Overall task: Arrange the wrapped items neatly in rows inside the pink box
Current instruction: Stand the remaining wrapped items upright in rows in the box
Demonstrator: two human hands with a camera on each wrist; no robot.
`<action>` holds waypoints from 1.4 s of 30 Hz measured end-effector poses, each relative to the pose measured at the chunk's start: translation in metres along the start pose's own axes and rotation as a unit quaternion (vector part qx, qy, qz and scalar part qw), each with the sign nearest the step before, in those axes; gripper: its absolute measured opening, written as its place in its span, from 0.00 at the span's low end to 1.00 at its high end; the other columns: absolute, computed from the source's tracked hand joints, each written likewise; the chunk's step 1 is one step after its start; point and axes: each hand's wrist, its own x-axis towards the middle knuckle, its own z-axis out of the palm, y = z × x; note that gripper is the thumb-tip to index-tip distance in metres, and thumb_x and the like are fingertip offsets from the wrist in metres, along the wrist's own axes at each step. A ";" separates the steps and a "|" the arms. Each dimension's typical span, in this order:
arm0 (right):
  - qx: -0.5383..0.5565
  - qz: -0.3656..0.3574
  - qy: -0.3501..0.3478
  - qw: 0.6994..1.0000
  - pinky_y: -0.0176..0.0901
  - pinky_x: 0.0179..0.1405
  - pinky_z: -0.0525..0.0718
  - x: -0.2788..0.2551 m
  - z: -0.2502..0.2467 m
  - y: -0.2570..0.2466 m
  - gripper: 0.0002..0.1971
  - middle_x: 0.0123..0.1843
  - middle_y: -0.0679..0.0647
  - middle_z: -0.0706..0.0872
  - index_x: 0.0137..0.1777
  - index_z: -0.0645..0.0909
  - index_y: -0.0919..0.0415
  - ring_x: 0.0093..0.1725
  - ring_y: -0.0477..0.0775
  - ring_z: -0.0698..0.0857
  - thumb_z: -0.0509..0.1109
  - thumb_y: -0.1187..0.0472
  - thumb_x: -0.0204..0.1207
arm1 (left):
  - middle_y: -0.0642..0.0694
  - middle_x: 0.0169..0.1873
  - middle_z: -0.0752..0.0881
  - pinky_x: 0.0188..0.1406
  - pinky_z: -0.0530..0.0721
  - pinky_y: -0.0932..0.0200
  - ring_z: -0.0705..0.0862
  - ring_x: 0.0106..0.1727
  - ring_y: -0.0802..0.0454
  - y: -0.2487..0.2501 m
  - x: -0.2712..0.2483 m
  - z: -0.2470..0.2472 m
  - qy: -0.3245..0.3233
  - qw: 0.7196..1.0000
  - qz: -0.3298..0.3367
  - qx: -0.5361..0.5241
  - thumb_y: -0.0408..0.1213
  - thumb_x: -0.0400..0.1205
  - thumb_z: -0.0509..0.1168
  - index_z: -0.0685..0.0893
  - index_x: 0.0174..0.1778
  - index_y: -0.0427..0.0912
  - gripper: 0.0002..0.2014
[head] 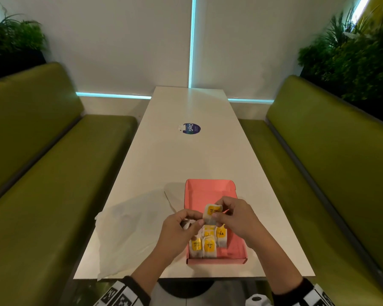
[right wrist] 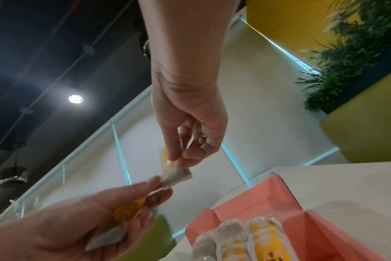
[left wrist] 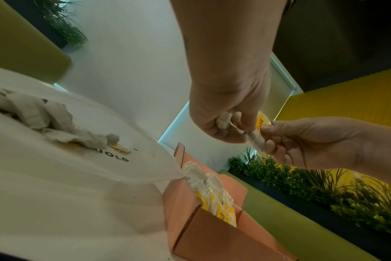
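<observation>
Right above the open pink cardboard box (head: 209, 191), both hands hold 1 small white wrapped packet with a yellow label (head: 211, 212). It stands roughly upright, its long axis running up and away from the person, the yellow label at the upper end and facing the head camera. The right hand (head: 238, 219) pinches it between thumb and forefinger, fingertips on its right side. The left hand (head: 181, 230) pinches the packet's lower left edge with thumb and forefinger, while its curled fingers also hold a second wrapped packet (right wrist: 123, 220) against the palm, seen from the right wrist.

Inside the box, more white wrapped packets with yellow labels (head: 205, 244) stand upright in rows at the near end, labels facing up; the far half shows bare pink floor. The box rests on a long white table (head: 186, 155), touching a crumpled translucent plastic bag (head: 131, 228) on its left. Green padded benches (head: 42, 173) flank the table.
</observation>
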 end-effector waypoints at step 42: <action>-0.291 0.122 0.001 0.949 0.39 0.51 0.76 -0.005 0.040 0.061 0.06 0.60 0.56 0.83 0.43 0.74 0.50 0.59 0.57 0.83 0.59 0.58 0.82 | 0.53 0.54 0.87 0.54 0.74 0.72 0.82 0.53 0.58 -0.042 -0.010 0.010 -0.189 0.900 -0.021 0.392 0.42 0.78 0.69 0.89 0.54 0.51 0.09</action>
